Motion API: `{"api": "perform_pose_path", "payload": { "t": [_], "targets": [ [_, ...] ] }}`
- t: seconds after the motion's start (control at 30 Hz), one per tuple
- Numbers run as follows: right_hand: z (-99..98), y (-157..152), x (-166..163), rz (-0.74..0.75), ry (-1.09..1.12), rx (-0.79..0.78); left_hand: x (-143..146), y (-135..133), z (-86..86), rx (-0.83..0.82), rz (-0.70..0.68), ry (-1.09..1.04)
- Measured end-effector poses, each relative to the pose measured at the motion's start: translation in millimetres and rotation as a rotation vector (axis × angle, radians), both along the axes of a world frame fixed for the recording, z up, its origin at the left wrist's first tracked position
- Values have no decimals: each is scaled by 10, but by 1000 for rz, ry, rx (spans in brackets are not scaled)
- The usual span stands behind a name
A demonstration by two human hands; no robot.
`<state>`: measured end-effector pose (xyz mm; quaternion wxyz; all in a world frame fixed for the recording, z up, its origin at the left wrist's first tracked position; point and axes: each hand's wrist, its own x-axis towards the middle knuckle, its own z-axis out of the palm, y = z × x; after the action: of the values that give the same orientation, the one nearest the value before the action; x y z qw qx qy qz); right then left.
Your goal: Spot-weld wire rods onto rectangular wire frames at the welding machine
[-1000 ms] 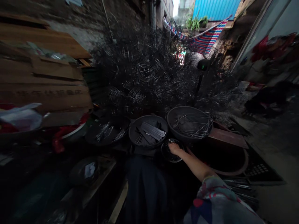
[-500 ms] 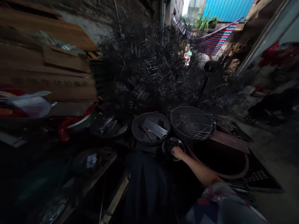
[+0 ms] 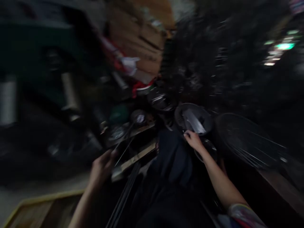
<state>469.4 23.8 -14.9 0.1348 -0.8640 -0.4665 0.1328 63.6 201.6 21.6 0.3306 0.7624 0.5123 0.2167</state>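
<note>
My right hand (image 3: pixel 193 140) is over the near edge of a dark round pan (image 3: pixel 208 122), its fingertips pinched on something small and dark that I cannot make out. In that pan lies a bundle of flat grey metal strips (image 3: pixel 195 121). Just below my right wrist is a small metal bowl (image 3: pixel 211 148), partly covered by the forearm. My left hand (image 3: pixel 102 167) is at lower left, smeared by motion, with the fingers curled. Thin metal rods (image 3: pixel 124 152) run close to its fingertips; whether it grips one is unclear.
A wide pan with wire pieces (image 3: pixel 247 139) stands to the right. Another dark pan with shiny metal pieces (image 3: pixel 160 100) sits farther left. Dark cloth (image 3: pixel 172 158) covers my lap. Cardboard (image 3: pixel 144 41) and a tangled wire heap (image 3: pixel 213 63) rise behind. A yellow-edged board (image 3: pixel 45 199) is at lower left.
The view has swung left and down. My right hand has come out of the small bowl to the pan's near edge. My left hand has come into view at lower left.
</note>
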Motion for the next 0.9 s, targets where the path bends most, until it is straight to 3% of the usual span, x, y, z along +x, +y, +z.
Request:
{"api": "perform_pose_path", "payload": {
  "t": [0.07, 0.13, 0.27, 0.37, 0.5, 0.7, 0.9],
  "targets": [
    [18, 527, -392, 159, 264, 258, -60, -3, -58, -19, 21, -91],
    [3, 964, -897, 263, 574, 384, -120, 37, -65, -16, 41, -135],
    [-44, 1518, -1810, 321, 949, 330, -284, 34, -24, -3, 60, -144],
    [-60, 1780, -2181, 279, 1095, 360, -414, -9, -42, 7, 73, -134],
    [-28, 1973, -2393, 243, 1102, 389, -522, 13, -111, -1, 107, -102],
    [-86, 2134, -2384, 381, 809, 439, -541, 104, -155, 28, 89, -2],
    [-294, 2254, -2019, 70, 871, 424, -587, 141, -229, 25, 96, 17]
  ]
}}
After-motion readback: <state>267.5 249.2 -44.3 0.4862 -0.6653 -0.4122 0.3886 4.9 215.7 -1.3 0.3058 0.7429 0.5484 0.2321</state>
